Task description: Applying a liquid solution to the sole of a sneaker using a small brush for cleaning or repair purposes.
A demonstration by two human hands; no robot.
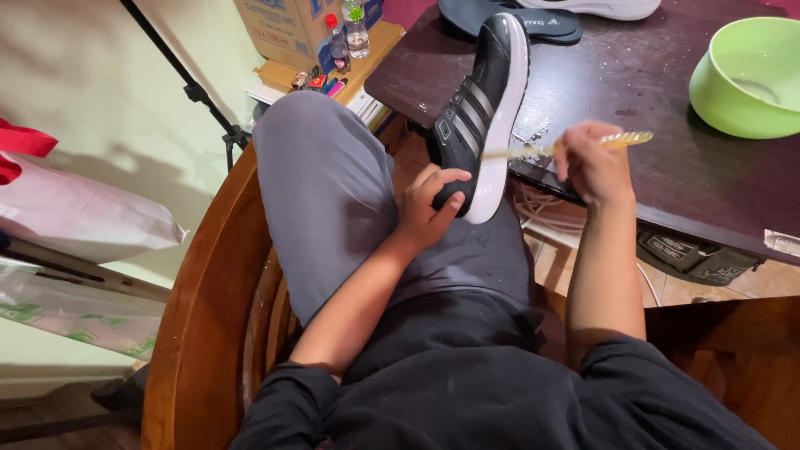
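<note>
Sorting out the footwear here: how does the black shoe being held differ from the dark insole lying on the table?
The black shoe stands tilted on its side, heel gripped by the left hand, while the dark insole lies flat and untouched. The shoe is bulky with grey stripes and a white sole; the insole is thin and plain. Both rest on the dark table.

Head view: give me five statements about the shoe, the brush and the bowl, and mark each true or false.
1. The left hand grips the black shoe at its lower end. True.
2. The right hand holds a yellowish toothbrush. True.
3. The green bowl lies on the person's lap. False: it stands on the dark table, at the right.
4. The shoe's sole is black. False: it is white, the upper is black with pale stripes.
5. The toothbrush points toward the shoe's sole. True.
</note>
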